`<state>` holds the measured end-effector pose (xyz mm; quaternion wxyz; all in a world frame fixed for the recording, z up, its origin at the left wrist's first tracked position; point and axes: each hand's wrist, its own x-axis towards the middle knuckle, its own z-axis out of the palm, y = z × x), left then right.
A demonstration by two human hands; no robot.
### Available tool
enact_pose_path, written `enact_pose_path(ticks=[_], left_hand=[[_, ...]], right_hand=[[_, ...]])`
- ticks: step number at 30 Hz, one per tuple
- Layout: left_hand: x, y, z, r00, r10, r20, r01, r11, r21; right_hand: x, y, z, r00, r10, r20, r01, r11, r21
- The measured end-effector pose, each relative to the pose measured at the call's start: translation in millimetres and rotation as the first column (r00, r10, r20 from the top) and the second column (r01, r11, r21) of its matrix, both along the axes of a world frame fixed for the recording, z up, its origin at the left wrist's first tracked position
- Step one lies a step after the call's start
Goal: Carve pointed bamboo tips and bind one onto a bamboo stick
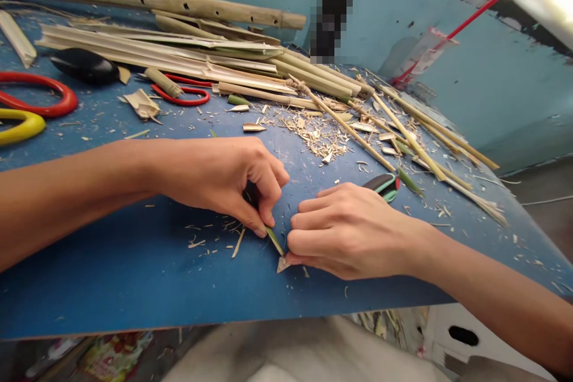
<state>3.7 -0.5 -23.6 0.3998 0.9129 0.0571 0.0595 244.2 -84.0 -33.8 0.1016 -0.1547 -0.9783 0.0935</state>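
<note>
My left hand (pixel 242 182) is closed, with thumb and forefinger pinching a thin green bamboo strip (pixel 274 241) low over the blue table. Close beside it, my right hand (pixel 349 233) is curled shut, its fingers at the strip's lower end. A small greyish triangular piece (pixel 283 264) sticks out from under the right fingertips; whether it is a blade tip or folded sandpaper I cannot tell. Just behind the right hand shows a black and mint-green handle (pixel 384 187), partly hidden by that hand.
Split bamboo lengths (pixel 170 51) and a holed bamboo pole (pixel 179 7) lie along the back. Shavings (pixel 320 134) are heaped mid-table, with thin sticks (pixel 349 128) to the right. Red-handled scissors (pixel 188 95) and a red loop handle (pixel 67 98) lie left. The table edge (pixel 224 323) is near me.
</note>
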Motion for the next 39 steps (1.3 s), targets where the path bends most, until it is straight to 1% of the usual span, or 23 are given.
enact_pose_path(ticks=[2,6,9,12,14,17,24,26,29,31,35,39], left_hand=[[-1.4,0.1,-0.4,1.0,0.0,0.005,0.0,1.0,-0.001],[-3.6,0.4,-1.4,1.0,0.017,-0.015,-0.017,0.999,-0.03],[-4.4,0.6,-1.2,0.998,0.019,-0.054,-0.023,0.997,-0.067],[-4.6,0.5,-0.4,0.997,0.023,-0.07,-0.03,0.995,-0.099],[-4.0,0.5,-0.2,0.997,0.021,-0.068,-0.029,0.992,-0.123],[-2.2,0.7,-0.2,0.998,0.021,-0.062,-0.029,0.989,-0.148],[-0.5,0.6,1.7,0.999,0.016,-0.044,-0.023,0.988,-0.156],[-1.0,1.6,1.3,0.999,0.009,-0.043,-0.016,0.986,-0.165],[-1.7,4.3,-0.8,0.999,-0.006,-0.036,0.0,0.986,-0.165],[-2.1,5.8,-2.2,1.0,0.0,-0.031,-0.004,0.99,-0.14],[-3.0,6.2,-2.5,0.999,0.006,-0.032,-0.009,0.994,-0.106],[-2.7,4.0,0.0,0.998,0.026,-0.06,-0.032,0.995,-0.096]], right_hand=[[0.9,-1.5,-1.7,0.999,-0.01,-0.035,0.011,0.999,0.045],[0.7,1.0,-6.2,0.982,-0.084,-0.168,0.1,0.991,0.089],[-2.7,5.0,-7.3,0.975,-0.12,-0.186,0.144,0.982,0.121],[-7.9,6.9,-7.0,0.976,-0.108,-0.191,0.143,0.973,0.181],[-10.9,6.9,-7.0,0.975,-0.077,-0.21,0.125,0.966,0.227],[-13.4,6.7,-7.5,0.972,-0.051,-0.231,0.112,0.96,0.258],[-13.7,8.1,-8.7,0.969,-0.071,-0.238,0.122,0.97,0.209],[-13.5,9.1,-8.7,0.971,-0.069,-0.229,0.111,0.978,0.176],[-11.0,10.0,-8.0,0.984,-0.034,-0.175,0.052,0.994,0.098],[-8.2,9.7,-7.2,0.989,-0.019,-0.15,0.031,0.996,0.078],[-3.9,8.8,-4.7,0.993,-0.021,-0.116,0.025,0.999,0.031],[-3.1,9.5,-0.2,0.999,-0.024,-0.033,0.023,0.999,-0.038]])
